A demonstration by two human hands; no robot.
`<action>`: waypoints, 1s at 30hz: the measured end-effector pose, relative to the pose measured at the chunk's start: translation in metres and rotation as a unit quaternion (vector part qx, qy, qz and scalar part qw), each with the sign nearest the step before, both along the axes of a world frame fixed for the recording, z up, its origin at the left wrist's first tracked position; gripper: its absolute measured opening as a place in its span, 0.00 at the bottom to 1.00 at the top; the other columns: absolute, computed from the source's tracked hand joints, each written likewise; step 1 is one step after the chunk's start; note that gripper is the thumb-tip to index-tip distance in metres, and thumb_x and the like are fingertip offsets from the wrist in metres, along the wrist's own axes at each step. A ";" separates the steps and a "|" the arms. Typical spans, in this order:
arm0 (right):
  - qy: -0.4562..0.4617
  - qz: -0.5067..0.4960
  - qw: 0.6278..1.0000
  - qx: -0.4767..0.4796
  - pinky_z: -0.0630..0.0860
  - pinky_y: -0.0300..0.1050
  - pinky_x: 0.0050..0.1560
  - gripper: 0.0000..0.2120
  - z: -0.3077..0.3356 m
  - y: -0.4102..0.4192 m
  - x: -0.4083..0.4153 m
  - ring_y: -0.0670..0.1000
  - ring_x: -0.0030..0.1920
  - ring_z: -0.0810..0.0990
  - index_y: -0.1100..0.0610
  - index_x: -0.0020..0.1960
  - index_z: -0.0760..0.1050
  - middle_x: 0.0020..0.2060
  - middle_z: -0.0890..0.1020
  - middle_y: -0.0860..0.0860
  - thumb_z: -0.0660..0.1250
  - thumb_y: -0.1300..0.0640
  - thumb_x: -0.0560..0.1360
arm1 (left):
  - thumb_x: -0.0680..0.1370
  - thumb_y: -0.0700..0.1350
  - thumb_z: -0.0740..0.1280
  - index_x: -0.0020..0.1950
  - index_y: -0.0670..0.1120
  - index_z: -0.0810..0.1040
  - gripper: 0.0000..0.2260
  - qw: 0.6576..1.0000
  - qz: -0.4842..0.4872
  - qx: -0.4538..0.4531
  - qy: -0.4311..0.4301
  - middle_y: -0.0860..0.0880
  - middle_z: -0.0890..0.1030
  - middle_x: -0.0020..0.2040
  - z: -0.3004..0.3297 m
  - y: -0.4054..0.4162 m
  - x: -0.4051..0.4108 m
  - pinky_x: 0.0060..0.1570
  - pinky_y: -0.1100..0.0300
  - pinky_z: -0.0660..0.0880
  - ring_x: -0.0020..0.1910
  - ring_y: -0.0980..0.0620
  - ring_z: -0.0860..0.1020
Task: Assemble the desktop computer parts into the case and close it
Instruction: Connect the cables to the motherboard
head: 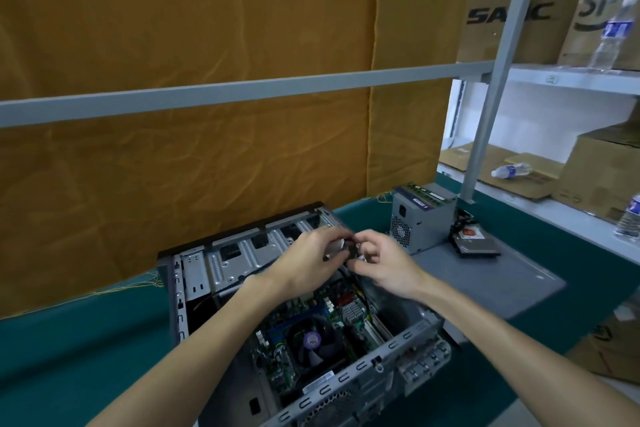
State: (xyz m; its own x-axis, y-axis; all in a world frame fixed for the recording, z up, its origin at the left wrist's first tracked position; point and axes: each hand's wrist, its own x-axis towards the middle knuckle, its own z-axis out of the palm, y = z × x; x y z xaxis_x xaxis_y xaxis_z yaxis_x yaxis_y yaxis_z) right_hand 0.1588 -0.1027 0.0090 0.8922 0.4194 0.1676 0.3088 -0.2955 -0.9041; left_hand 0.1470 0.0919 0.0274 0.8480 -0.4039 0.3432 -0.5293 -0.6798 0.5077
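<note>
The computer case (291, 315) lies open on the desk (69, 350), under both hands. The motherboard with its CPU fan (311, 343) is already inside, nearer to the person than the hands. The left hand (308, 260) and right hand (377, 263) together pinch a small dark connector (351, 250). Beyond the right hand, the power supply (420, 222), a hard drive (476, 243) and the side panel (502, 284) wait outside, so I judge much work is left.

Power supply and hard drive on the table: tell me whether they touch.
Cannot tell. In the head view the hard drive lies right of the power supply, with dark cables bunched between them hiding any gap or contact.
</note>
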 end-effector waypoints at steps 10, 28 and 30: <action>-0.288 -0.131 0.796 -0.516 0.71 0.50 0.65 0.20 0.003 -0.007 -0.008 0.57 0.62 0.74 0.58 0.69 0.70 0.62 0.74 0.54 0.68 0.54 0.79 | 0.84 0.47 0.63 0.48 0.50 0.79 0.08 0.981 0.145 -0.079 0.105 0.52 0.83 0.40 -0.029 0.024 -0.003 0.34 0.62 0.72 0.33 0.58 0.78; 0.081 -0.095 0.958 -0.259 0.74 0.39 0.23 0.10 0.085 0.097 0.011 0.46 0.20 0.75 0.66 0.45 0.80 0.26 0.81 0.53 0.71 0.59 0.80 | 0.85 0.42 0.59 0.54 0.41 0.76 0.08 0.918 0.225 -0.194 0.262 0.48 0.82 0.31 0.011 0.073 -0.048 0.23 0.60 0.72 0.25 0.52 0.78; 0.122 -0.073 0.952 -0.270 0.80 0.43 0.28 0.09 0.074 0.090 0.010 0.51 0.26 0.82 0.68 0.53 0.76 0.36 0.85 0.60 0.70 0.60 0.80 | 0.84 0.42 0.59 0.54 0.40 0.76 0.08 0.917 0.216 -0.169 0.291 0.48 0.83 0.31 0.004 0.079 -0.048 0.23 0.60 0.73 0.25 0.52 0.78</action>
